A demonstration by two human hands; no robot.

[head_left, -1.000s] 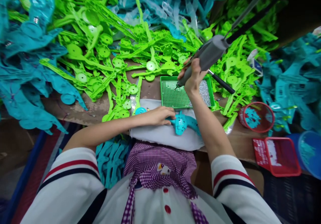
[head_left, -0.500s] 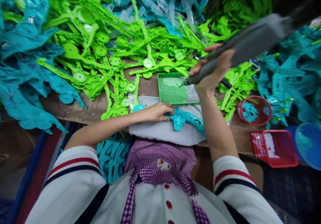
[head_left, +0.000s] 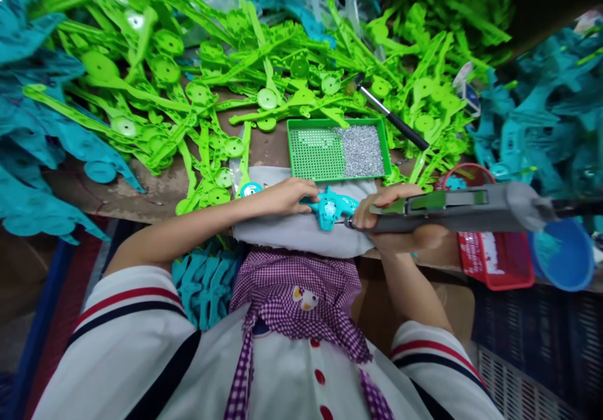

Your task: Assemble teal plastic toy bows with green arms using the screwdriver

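The left hand [head_left: 287, 195] lies flat on a white cloth [head_left: 292, 235] at the near edge of the table [head_left: 141, 188]. Its fingers [head_left: 308, 189] are bent down over the left end of a small teal toy piece [head_left: 332, 206] and press on it, so that end is hidden under the fingertips. The rest of the teal toy piece sticks out to the right, between the two hands.

The right hand [head_left: 400, 219] is wrapped tight around a long grey power screwdriver [head_left: 452, 210] (it lies almost flat, with its thick end far out to the right). The tip of the tool points left and sits just at the right edge of the teal toy piece, very near the left fingertips.

Just behind the hands stands a green tray [head_left: 311, 153] with a heap of tiny silver screws [head_left: 360, 150] in its right half. Piles of green plastic parts [head_left: 198, 87] and teal plastic parts [head_left: 42, 131] lie all around. A red basket [head_left: 499, 260] and a blue bowl [head_left: 563, 253] sit to the right.
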